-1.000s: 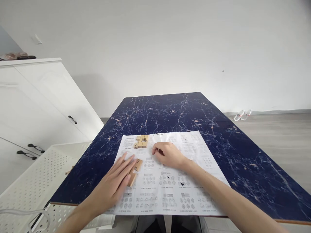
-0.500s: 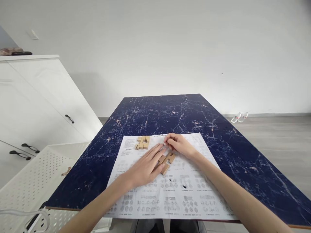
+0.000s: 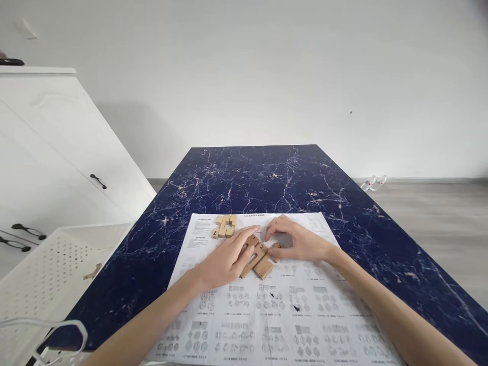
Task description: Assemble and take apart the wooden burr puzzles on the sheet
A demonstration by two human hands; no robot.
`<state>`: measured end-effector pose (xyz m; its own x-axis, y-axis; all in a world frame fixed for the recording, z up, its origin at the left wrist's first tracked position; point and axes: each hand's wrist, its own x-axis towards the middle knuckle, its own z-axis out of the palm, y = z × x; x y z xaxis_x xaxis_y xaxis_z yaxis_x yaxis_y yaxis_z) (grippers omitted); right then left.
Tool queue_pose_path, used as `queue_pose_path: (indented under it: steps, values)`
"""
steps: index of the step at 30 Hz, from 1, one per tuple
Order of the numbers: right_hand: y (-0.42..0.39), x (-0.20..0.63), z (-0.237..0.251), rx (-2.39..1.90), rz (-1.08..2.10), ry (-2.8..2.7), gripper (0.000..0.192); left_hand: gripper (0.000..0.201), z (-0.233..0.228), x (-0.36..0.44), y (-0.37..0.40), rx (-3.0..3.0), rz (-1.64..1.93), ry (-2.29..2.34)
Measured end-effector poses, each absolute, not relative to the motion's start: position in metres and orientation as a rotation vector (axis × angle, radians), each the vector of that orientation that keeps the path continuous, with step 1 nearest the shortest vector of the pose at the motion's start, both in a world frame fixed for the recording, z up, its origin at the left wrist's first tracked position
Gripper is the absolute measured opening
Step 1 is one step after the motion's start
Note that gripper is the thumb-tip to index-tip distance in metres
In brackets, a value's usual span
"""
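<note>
Several flat, notched wooden puzzle pieces (image 3: 264, 266) lie close together on the printed paper sheet (image 3: 229, 325), one of them marked with a 2 (image 3: 261, 248). My left hand (image 3: 224, 258) rests at their left side, fingers stretched and thumb apart, partly covering them. My right hand (image 3: 295, 240) curves around another small numbered piece (image 3: 279, 246). Its thumb touches or overlaps that piece, while a gap shows between thumb and index finger. Beyond my left hand stands a cluster of joined wooden blocks (image 3: 224, 226), with a block marked 3 (image 3: 215, 233) at its near corner.
The paper lies on a dark blue marbled table (image 3: 251, 178). A white perforated basket (image 3: 49, 269) stands at the left, with a wooden piece (image 3: 92, 272) in it and a white cable (image 3: 46, 322) in front. A white cabinet (image 3: 68, 137) is behind it.
My right hand has moved right and nearer, opening from a pinch into a curve by a piece. My left hand has shifted slightly, and the wooden pieces between the hands are rearranged.
</note>
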<state>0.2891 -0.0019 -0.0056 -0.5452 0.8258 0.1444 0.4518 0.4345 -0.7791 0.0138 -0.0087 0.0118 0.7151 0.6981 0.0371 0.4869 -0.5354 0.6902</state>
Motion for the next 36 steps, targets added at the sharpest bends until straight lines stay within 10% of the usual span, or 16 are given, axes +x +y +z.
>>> queue_pose_path:
  steps: [36]
  values:
    - [0.005,0.293,-0.008,-1.055,1.395,-1.617,0.042,0.037,0.003,0.011,-0.002,2.662,0.65,0.891]
